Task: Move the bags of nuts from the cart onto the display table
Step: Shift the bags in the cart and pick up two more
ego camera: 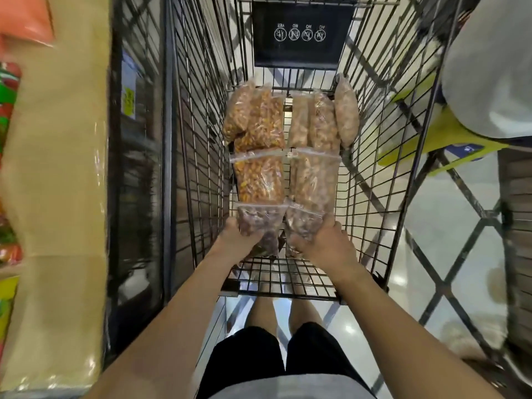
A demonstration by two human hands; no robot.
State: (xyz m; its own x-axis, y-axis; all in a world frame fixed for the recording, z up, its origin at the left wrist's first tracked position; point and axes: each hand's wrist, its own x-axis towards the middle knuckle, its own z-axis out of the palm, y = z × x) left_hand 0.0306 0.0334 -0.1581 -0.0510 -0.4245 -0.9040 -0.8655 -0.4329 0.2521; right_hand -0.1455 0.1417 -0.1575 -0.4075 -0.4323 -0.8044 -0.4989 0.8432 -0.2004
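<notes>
Several clear zip bags of nuts lie in two rows on the floor of a black wire cart (383, 156). My left hand (234, 240) grips the nearest left bag of dark nuts (259, 223). My right hand (325, 243) grips the nearest right bag of dark nuts (303, 226). Beyond them lie an orange-nut bag (259, 177) and a pale-nut bag (313, 177). More bags (253, 119) stand packed at the cart's far end, one (347, 113) leaning on the right wall.
A tan display table (57, 168) runs along the left, with colourful packages (8, 110) at its left edge. A black sign panel (299, 33) closes the cart's far end. A white and yellow object (486, 90) sits outside the cart at right, over glossy floor.
</notes>
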